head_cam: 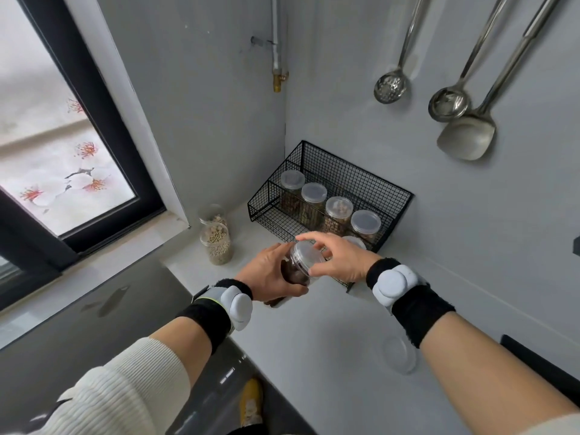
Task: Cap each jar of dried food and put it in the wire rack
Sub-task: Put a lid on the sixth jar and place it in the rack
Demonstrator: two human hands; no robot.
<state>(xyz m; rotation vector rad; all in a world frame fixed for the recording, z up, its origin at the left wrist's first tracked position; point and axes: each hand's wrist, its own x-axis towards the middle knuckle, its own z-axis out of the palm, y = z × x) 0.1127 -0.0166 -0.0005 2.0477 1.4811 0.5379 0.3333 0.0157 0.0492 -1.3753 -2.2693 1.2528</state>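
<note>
Jar in hand: a small clear jar (296, 270) of dark dried food, held tilted over the counter at the middle of the frame, just in front of the wire rack.
Lid: a clear round lid (307, 253) sits on the jar's mouth; whether it is fully seated I cannot tell.
Left hand: the left hand (270, 273) is wrapped around the jar's body from below, fingers closed on it.
Right hand: the right hand (337, 257) grips the lid's rim with thumb and fingertips, as if turning or pressing it on.
Handling: the jar looks like thin clear plastic, so probably light, stiff and a little slick; it is best held around the body, with the lid taken by its edge.
Wire rack: the black wire rack (351, 174) stands in the corner, right of centre, with four capped jars (338, 211) in its back row; one more lid shows partly hidden behind the right hand.
Waiting jars: two uncapped jars (216, 243) of pale dried food stand at the left of the rack, near the window sill.
Spare lid: a loose lid (400, 354) lies on the counter (329, 334) at lower right, well apart from the rack.
Progress: judging by this, most jars are racked and two remain after this one.
</note>
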